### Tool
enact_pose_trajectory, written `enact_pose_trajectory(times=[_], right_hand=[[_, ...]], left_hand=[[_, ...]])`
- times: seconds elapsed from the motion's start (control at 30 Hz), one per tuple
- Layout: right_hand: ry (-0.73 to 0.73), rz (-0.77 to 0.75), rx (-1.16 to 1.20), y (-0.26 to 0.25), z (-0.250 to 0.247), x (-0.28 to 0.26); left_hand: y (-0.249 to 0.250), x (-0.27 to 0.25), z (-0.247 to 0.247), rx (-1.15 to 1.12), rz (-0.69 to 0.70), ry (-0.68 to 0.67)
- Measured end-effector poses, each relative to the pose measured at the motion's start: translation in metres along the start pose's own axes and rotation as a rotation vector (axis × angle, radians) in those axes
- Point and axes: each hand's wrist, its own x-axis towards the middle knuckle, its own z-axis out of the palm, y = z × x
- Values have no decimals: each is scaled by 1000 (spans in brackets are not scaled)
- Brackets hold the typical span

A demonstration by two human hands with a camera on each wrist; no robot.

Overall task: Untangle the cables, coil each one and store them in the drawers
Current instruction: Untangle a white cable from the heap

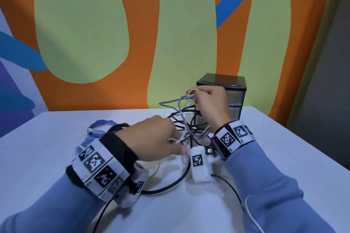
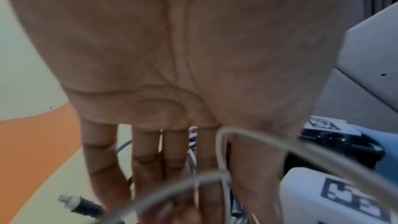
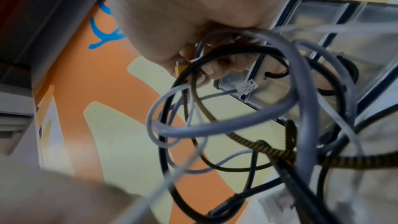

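Tangle of cables (image 1: 189, 119) hanging under right hand (image 1: 210, 104) — pinched up top, left hand (image 1: 157, 138) pinching white cable (image 1: 179, 139) lower down, drawer unit (image 1: 233, 98) just behind

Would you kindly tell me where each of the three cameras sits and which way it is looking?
Head: worn on the head, looking forward and down at the table, the tangled cables and the drawer unit; both hands, wristbands and sleeves show.
Left wrist: looks along the palm of the left hand; a white cable loops by its fingers.
Right wrist: looks up along the right hand, which grips the cables.
Shared: head and right wrist views both show the drawer unit.
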Motion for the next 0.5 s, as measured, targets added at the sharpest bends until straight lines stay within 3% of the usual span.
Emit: enact_pose_trajectory(times=[0.13, 0.2, 0.3, 0.4, 0.5], right_hand=[[-9, -75, -110, 0, -4, -1], [-43, -208, -185, -5, -7, -6], [-168, -387, 0, -21, -7, -17], [-446, -317, 287, -34, -2, -24], [-595, -268, 323, -33, 7, -30]], left_hand=[[-2, -1, -8, -173, 95, 166], [-3, -5, -19, -296, 118, 330], [-13, -10, -33, -442, 116, 612], [-23, -13, -36, -555, 142, 695], [-31, -13, -41, -664, 134, 792]])
